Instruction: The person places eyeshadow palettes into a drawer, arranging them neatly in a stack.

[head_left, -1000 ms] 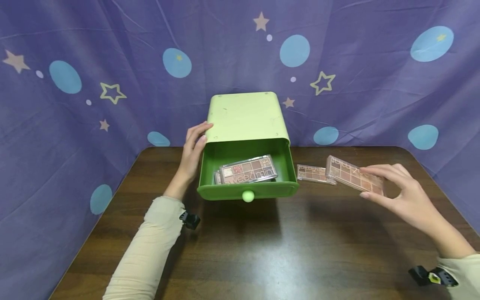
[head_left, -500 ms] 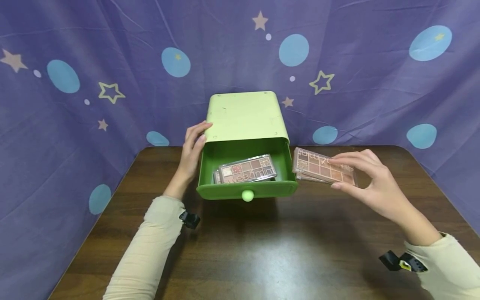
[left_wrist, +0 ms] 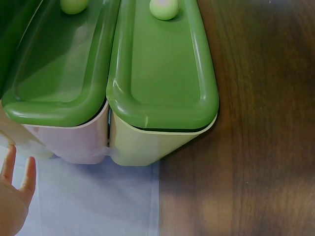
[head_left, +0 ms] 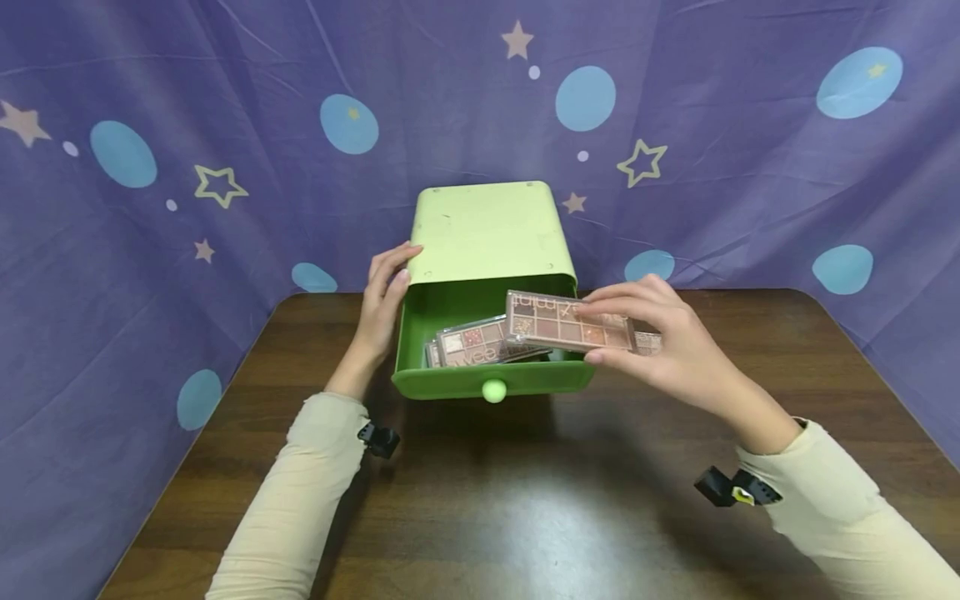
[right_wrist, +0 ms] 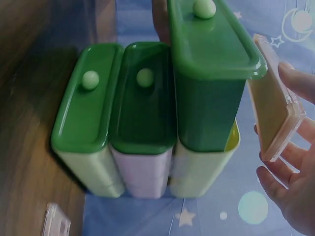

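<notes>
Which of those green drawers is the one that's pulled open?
The top drawer: it juts out of its casing with palettes visible inside, while the middle drawer and bottom drawer are closed.

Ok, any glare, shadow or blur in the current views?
Head: pale glare on the tabletop, shadow beneath the open drawer; left wrist: small bright highlight on the bottom drawer's front edge; right wrist: slightly hazy, with the loose palette looking soft.

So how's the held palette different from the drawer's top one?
The held eyeshadow palette is in the right hand; the top one lies in the drawer. In the head view, the held one's lettering looks upside down, the top one's upright. Both have clear lids.
</notes>
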`<state>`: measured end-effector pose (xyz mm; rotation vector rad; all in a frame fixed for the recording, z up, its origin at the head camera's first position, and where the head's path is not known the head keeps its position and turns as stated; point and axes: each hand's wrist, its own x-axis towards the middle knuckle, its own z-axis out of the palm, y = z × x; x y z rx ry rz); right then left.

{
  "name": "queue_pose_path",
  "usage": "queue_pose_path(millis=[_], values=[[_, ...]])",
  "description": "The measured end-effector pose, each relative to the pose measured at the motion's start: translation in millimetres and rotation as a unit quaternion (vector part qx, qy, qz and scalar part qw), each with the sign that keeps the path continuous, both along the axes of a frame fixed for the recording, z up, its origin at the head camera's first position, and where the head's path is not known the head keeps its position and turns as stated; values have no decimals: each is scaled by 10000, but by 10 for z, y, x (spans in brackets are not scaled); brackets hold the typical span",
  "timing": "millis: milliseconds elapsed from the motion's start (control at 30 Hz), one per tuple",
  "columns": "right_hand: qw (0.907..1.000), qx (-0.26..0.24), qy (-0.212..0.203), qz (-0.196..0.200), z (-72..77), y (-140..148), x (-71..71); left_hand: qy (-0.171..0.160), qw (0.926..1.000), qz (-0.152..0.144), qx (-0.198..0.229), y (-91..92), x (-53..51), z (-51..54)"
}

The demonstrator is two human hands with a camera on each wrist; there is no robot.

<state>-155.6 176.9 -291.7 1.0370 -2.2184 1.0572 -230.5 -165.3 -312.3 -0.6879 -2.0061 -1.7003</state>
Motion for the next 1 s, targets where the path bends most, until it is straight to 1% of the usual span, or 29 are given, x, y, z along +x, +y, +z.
queue_pose_path(millis=[233, 333, 433, 600, 733, 900, 1000], values=[[9981, 362, -435, 249, 84, -223, -146, -18, 10000, -11, 12, 9, 1, 12], [9954, 574, -674, 363, 127, -292, -211, -13, 10000, -12, -10, 10, -2, 15], [9921, 829, -828, 439, 158, -350, -268, -18, 10000, -10, -21, 6, -4, 13], [9870, 1199, -898, 578, 173, -423, -340, -65, 10000, -8, -23, -4, 1, 2], [9825, 1461, -940, 666, 187, -482, -371, -61, 10000, 7, -30, -11, 1, -4], [9782, 1749, -926, 635, 226, -546, -394, -45, 10000, 3, -39, -10, -1, -1], [9744, 1930, -1018, 539, 246, -579, -399, -38, 10000, -21, -40, -10, -1, -1]])
